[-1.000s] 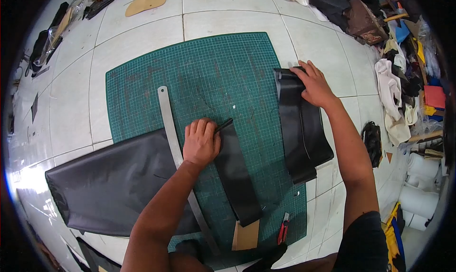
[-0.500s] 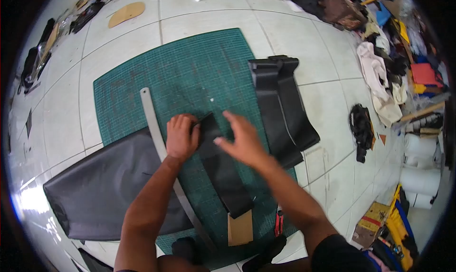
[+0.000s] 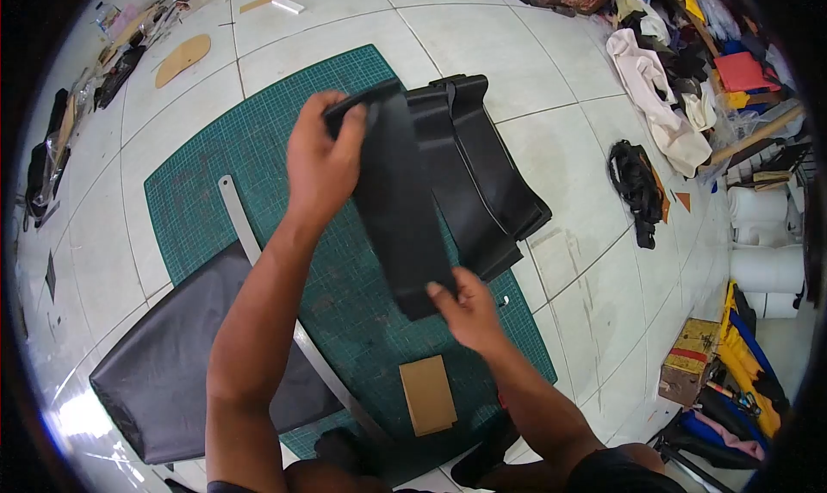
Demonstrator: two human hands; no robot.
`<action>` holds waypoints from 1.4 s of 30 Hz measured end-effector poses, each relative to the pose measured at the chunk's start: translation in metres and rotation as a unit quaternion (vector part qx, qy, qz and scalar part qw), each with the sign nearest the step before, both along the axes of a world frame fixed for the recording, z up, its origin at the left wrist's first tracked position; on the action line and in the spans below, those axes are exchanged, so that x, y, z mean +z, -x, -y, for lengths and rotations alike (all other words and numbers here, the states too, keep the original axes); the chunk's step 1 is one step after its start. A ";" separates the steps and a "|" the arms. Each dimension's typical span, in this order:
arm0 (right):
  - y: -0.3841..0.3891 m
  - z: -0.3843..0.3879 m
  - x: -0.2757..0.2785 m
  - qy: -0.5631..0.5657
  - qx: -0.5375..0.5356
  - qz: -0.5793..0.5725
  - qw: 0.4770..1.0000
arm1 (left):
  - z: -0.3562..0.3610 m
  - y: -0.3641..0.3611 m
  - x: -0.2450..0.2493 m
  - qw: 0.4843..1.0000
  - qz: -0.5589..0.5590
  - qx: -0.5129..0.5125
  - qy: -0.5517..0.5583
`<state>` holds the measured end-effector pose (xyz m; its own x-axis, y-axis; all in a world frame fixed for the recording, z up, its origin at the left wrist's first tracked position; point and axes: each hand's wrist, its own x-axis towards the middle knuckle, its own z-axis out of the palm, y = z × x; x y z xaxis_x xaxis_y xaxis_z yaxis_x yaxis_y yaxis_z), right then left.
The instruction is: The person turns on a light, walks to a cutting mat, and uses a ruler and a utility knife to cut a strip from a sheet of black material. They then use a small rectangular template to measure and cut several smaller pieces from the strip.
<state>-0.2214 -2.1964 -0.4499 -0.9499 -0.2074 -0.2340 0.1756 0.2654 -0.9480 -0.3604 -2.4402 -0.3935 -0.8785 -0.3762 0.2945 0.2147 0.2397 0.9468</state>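
A strip of black leather-like material [image 3: 398, 204] is lifted above the green cutting mat [image 3: 323, 299]. My left hand [image 3: 326, 153] is closed on its far end, thumb on top. At the near right corner, my right hand [image 3: 469, 310] pinches the same strip. Beyond the strip lies a stack of black pieces [image 3: 482, 170], partly covered by it. A steel ruler [image 3: 239, 217] rests across a larger black sheet [image 3: 185, 364] at the left, under my left forearm. Close to my legs is a brown cardboard piece [image 3: 427, 395] on the mat.
White floor tiles [image 3: 551, 157] surround the mat. At the right are a black bundle [image 3: 636, 187], heaped cloth scraps [image 3: 659, 97], white rolls [image 3: 767, 269] and a box [image 3: 689, 359]. A tan oval piece [image 3: 183, 61] lies at the far left.
The black strip has come up off the mat and moved away from me, toward the stack. My right hand, apart from it before, now grips its near end. The view has shifted slightly.
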 end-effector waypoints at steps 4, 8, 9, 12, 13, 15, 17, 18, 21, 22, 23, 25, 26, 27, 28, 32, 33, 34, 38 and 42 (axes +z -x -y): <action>0.051 -0.060 0.030 -0.163 0.018 -0.138 0.977 | -0.031 0.052 0.021 0.995 0.038 -0.045 -0.084; 0.146 -0.092 0.053 -0.249 0.019 -0.025 0.968 | -0.044 0.074 0.000 1.000 0.007 0.020 -0.022; 0.174 -0.094 0.053 -0.240 0.025 0.114 0.964 | -0.040 0.071 -0.011 0.999 0.005 0.009 -0.031; 0.215 -0.094 0.029 -0.330 0.003 0.319 0.889 | -0.016 0.034 -0.022 0.988 0.135 -0.057 -0.052; 0.223 -0.097 0.017 -0.367 0.034 0.303 0.879 | -0.007 0.013 -0.014 0.980 0.197 -0.038 -0.004; 0.240 -0.113 -0.019 -0.437 0.097 0.273 0.852 | 0.021 -0.015 -0.042 0.985 0.166 -0.012 0.051; 0.237 -0.127 -0.023 -0.457 0.123 0.156 0.867 | 0.055 -0.048 -0.058 0.986 0.148 0.028 0.077; 0.231 -0.125 -0.025 -0.463 0.136 0.098 0.870 | 0.071 -0.062 -0.062 0.985 0.141 0.047 0.091; 0.189 -0.068 0.061 -0.532 0.085 0.092 0.838 | 0.123 -0.113 -0.067 0.950 0.243 0.128 0.151; 0.171 -0.057 0.077 -0.529 0.075 0.031 0.845 | 0.138 -0.131 -0.075 0.943 0.206 0.138 0.221; 0.149 -0.049 0.088 -0.523 0.062 -0.028 0.849 | 0.152 -0.149 -0.087 0.931 0.169 0.142 0.291; 0.093 -0.024 0.104 -0.425 0.035 -0.030 0.904 | 0.169 -0.189 -0.084 0.887 0.216 0.114 0.392; 0.059 -0.006 0.109 -0.330 0.017 0.026 0.943 | 0.171 -0.205 -0.084 0.873 0.216 0.109 0.423; 0.024 0.001 0.095 -0.297 0.079 -0.065 0.949 | 0.172 -0.219 -0.089 0.860 0.211 0.103 0.452; -0.014 0.006 0.072 -0.264 0.138 -0.157 0.942 | 0.173 -0.230 -0.097 0.849 0.204 0.096 0.478; -0.147 0.061 0.022 -0.279 0.205 0.024 0.938 | 0.175 -0.251 -0.124 0.833 0.214 0.062 0.507; -0.163 0.067 0.025 -0.259 0.263 0.047 0.928 | 0.175 -0.250 -0.120 0.837 0.244 0.046 0.487; -0.185 0.067 0.019 -0.277 0.256 0.000 0.926 | 0.174 -0.250 -0.119 0.841 0.248 0.042 0.480; -0.237 0.066 -0.019 -0.315 0.236 -0.112 0.913 | 0.179 -0.246 -0.115 0.854 0.258 0.022 0.451; -0.248 0.071 -0.029 -0.301 0.185 -0.105 0.929 | 0.183 -0.252 -0.113 0.861 0.251 -0.004 0.442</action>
<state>0.0262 -2.2670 -0.4788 -0.8773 -0.4203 -0.2315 -0.2053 0.7648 -0.6107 -0.1081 -2.6229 -0.5065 -0.9800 -0.1940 0.0446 -0.1643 0.9147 0.3692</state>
